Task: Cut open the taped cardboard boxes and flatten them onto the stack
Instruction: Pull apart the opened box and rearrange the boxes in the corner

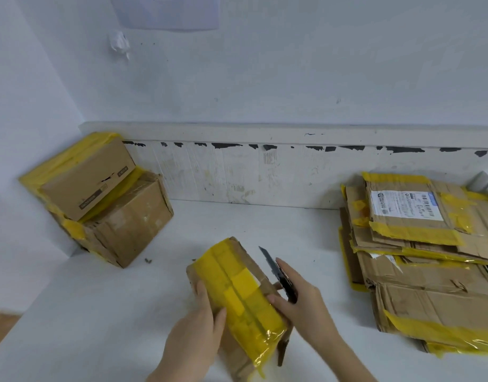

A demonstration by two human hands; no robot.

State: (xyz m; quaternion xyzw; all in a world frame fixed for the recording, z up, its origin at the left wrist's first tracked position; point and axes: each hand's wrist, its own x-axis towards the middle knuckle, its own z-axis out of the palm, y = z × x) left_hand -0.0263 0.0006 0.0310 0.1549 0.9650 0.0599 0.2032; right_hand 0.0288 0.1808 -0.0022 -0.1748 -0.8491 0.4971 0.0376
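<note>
The left hand (194,333) grips the near-left side of a small cardboard box (237,296) wrapped in yellow tape, thumb lying on the taped top and fingers (201,292) curled round its left edge; how far they reach underneath is hidden. The box sits low in the middle of the white tabletop (72,312), tilted, and its near end is cut off by the lower frame edge. Just right of the box, the right hand (300,299) holds a black utility knife (281,274), fingers clamped round the handle, with the blade pointing away past the box's far right corner. Whether the blade touches the cardboard cannot be told. One fingertip of this hand touches the box's right edge.

Well left of the box, two taped boxes (105,197) stand in the corner, one leaning atop the other. Well right of it lies the stack of flattened cardboard (424,271), its right part out of frame; the top sheet carries a shipping label (405,205) too blurred to read.
</note>
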